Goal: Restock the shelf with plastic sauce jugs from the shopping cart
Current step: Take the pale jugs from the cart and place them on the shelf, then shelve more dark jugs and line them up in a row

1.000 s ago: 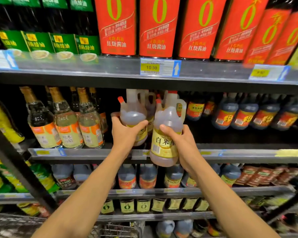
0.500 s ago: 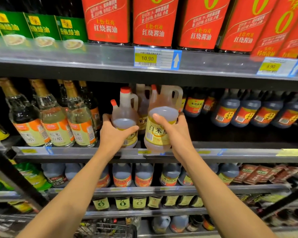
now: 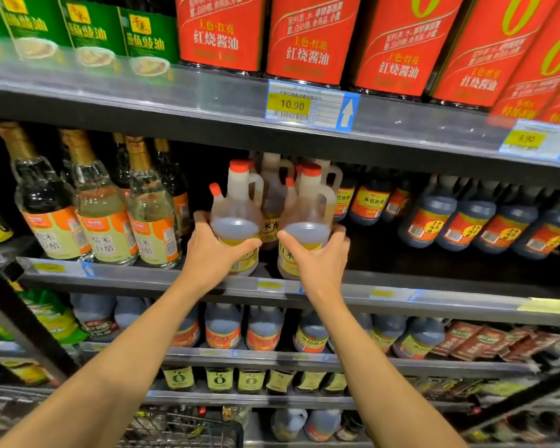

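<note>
Two clear plastic jugs with red caps and yellow labels stand side by side at the front of the middle shelf (image 3: 434, 286). My left hand (image 3: 214, 250) grips the left jug (image 3: 236, 208) around its belly. The right jug (image 3: 307, 211) is held the same way by my right hand (image 3: 317, 257). Both jugs are upright, their bases on the shelf board. More jugs of the same kind stand behind them (image 3: 272, 189). A corner of the wire shopping cart (image 3: 188, 428) shows at the bottom.
Glass vinegar bottles (image 3: 104, 218) stand left of the jugs, dark sauce jugs (image 3: 485, 227) to the right with a gap between. Red soy sauce bottles (image 3: 307, 37) fill the shelf above. A price tag (image 3: 304, 105) hangs on its edge. Lower shelves hold more jugs.
Both hands pushed their jugs up and back onto the middle shelf; the right jug, earlier tilted below the shelf edge, now stands upright beside the left one.
</note>
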### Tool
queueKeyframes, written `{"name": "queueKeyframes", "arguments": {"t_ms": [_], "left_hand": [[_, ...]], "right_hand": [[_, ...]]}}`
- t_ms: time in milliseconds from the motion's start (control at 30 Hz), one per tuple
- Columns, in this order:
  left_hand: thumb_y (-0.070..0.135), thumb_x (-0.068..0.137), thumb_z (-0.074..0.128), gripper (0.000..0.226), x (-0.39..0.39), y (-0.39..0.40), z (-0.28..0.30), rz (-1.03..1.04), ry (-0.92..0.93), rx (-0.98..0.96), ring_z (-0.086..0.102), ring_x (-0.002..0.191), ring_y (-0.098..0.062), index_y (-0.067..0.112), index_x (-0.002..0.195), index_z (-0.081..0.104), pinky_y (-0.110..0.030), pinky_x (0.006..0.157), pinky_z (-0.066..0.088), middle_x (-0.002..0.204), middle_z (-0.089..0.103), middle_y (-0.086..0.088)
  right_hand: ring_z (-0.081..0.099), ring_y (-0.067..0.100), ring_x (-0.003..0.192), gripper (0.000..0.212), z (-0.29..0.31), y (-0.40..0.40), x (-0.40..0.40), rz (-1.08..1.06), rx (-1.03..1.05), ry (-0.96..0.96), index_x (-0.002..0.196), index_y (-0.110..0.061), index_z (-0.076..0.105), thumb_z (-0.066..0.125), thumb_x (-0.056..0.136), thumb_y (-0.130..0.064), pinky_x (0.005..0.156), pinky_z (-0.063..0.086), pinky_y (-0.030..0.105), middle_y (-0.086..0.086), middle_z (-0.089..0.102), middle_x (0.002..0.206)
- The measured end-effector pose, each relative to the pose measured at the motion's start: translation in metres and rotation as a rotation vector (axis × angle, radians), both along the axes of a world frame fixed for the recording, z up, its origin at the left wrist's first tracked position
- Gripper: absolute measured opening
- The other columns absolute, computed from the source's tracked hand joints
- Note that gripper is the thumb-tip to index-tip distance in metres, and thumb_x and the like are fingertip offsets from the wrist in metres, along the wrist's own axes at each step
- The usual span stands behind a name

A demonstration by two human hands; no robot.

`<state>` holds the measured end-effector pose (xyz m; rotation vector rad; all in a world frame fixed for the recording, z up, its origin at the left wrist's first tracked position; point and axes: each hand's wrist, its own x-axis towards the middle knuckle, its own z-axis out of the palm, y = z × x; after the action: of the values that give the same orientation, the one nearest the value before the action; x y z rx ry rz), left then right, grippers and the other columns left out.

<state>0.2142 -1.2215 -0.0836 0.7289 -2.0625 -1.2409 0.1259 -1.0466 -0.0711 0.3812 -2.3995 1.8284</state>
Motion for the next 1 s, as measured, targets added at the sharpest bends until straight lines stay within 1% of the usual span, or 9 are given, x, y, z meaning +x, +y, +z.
{"name": "queueKeyframes", "arguments": {"t_ms": [133, 300, 433, 500, 567, 633, 733, 867, 1000], "left_hand": [[0.062, 0.059, 0.089, 0.085, 0.003, 0.003, 0.0, 0.003, -0.01, -0.021, 0.05, 0.084, 0.008, 0.025, 0.116, 0.038, -0.012, 0.061, 0.039, 0.099, 0.05, 0.022], [0.064, 0.062, 0.087, 0.09, 0.007, 0.005, 0.005, -0.003, -0.05, -0.023, 0.056, 0.095, -0.013, 0.02, 0.124, 0.039, -0.023, 0.071, 0.046, 0.105, 0.054, 0.012], [0.068, 0.066, 0.082, 0.082, 0.013, 0.011, 0.012, -0.032, -0.149, -0.038, 0.052, 0.1, -0.016, 0.019, 0.118, 0.041, -0.024, 0.067, 0.043, 0.11, 0.052, 0.007], [0.069, 0.07, 0.079, 0.085, 0.018, 0.014, 0.019, -0.059, -0.188, -0.026, 0.053, 0.105, -0.02, 0.014, 0.125, 0.043, -0.031, 0.079, 0.049, 0.116, 0.052, 0.004], [0.063, 0.078, 0.077, 0.083, 0.026, 0.019, 0.024, -0.072, -0.226, -0.052, 0.056, 0.114, -0.028, 0.007, 0.13, 0.045, -0.042, 0.093, 0.052, 0.126, 0.056, -0.005], [0.054, 0.087, 0.072, 0.07, 0.036, 0.024, 0.026, -0.077, -0.273, -0.12, 0.057, 0.117, -0.034, 0.004, 0.128, 0.047, -0.047, 0.095, 0.051, 0.128, 0.058, -0.015], [0.051, 0.096, 0.06, 0.055, 0.058, 0.03, 0.033, -0.172, -0.332, -0.251, 0.057, 0.118, -0.033, 0.008, 0.13, 0.052, -0.047, 0.098, 0.049, 0.127, 0.058, -0.013], [0.063, 0.099, 0.045, 0.077, 0.099, 0.033, 0.038, -0.263, -0.464, -0.431, 0.039, 0.143, -0.034, 0.01, 0.153, 0.036, -0.049, 0.115, 0.036, 0.155, 0.041, -0.015], [0.066, 0.1, 0.036, 0.086, 0.149, 0.028, 0.031, -0.266, -0.625, -0.647, 0.024, 0.153, -0.027, 0.008, 0.161, 0.019, -0.048, 0.122, 0.025, 0.167, 0.022, -0.011]], "right_hand": [[0.043, 0.015, 0.109, 0.088, -0.004, 0.0, 0.002, 0.004, 0.025, -0.029, 0.118, -0.025, 0.038, 0.084, 0.058, -0.07, 0.092, 0.04, 0.032, -0.002, 0.04, 0.115], [0.044, 0.017, 0.11, 0.086, -0.002, 0.008, 0.001, 0.054, 0.096, -0.034, 0.119, -0.024, 0.036, 0.083, 0.062, -0.068, 0.091, 0.041, 0.033, -0.001, 0.041, 0.116], [0.045, 0.016, 0.109, 0.081, 0.002, 0.012, 0.007, 0.097, 0.121, -0.051, 0.116, -0.027, 0.035, 0.083, 0.065, -0.067, 0.088, 0.04, 0.03, -0.001, 0.043, 0.117], [0.05, 0.02, 0.113, 0.079, 0.009, 0.015, 0.011, 0.103, 0.154, -0.06, 0.117, -0.024, 0.038, 0.082, 0.068, -0.066, 0.088, 0.044, 0.032, 0.001, 0.047, 0.12], [0.055, 0.026, 0.117, 0.078, 0.019, 0.021, 0.015, 0.102, 0.287, -0.057, 0.122, -0.017, 0.043, 0.077, 0.073, -0.067, 0.09, 0.05, 0.039, 0.005, 0.052, 0.125], [0.057, 0.031, 0.117, 0.076, 0.029, 0.03, 0.019, 0.089, 0.475, -0.034, 0.126, -0.012, 0.046, 0.069, 0.08, -0.068, 0.087, 0.05, 0.042, 0.009, 0.056, 0.126], [0.058, 0.036, 0.116, 0.065, 0.044, 0.045, 0.034, 0.089, 0.657, 0.038, 0.128, -0.009, 0.049, 0.057, 0.092, -0.063, 0.089, 0.05, 0.044, 0.013, 0.058, 0.125], [0.056, 0.041, 0.114, 0.053, 0.05, 0.058, 0.07, 0.154, 0.861, 0.238, 0.124, -0.004, 0.05, 0.052, 0.1, -0.051, 0.09, 0.051, 0.047, 0.019, 0.057, 0.124], [0.054, 0.037, 0.113, 0.043, 0.044, 0.048, 0.115, 0.442, 1.008, 0.426, 0.122, -0.007, 0.05, 0.051, 0.103, -0.045, 0.09, 0.049, 0.048, 0.016, 0.055, 0.121]]}}
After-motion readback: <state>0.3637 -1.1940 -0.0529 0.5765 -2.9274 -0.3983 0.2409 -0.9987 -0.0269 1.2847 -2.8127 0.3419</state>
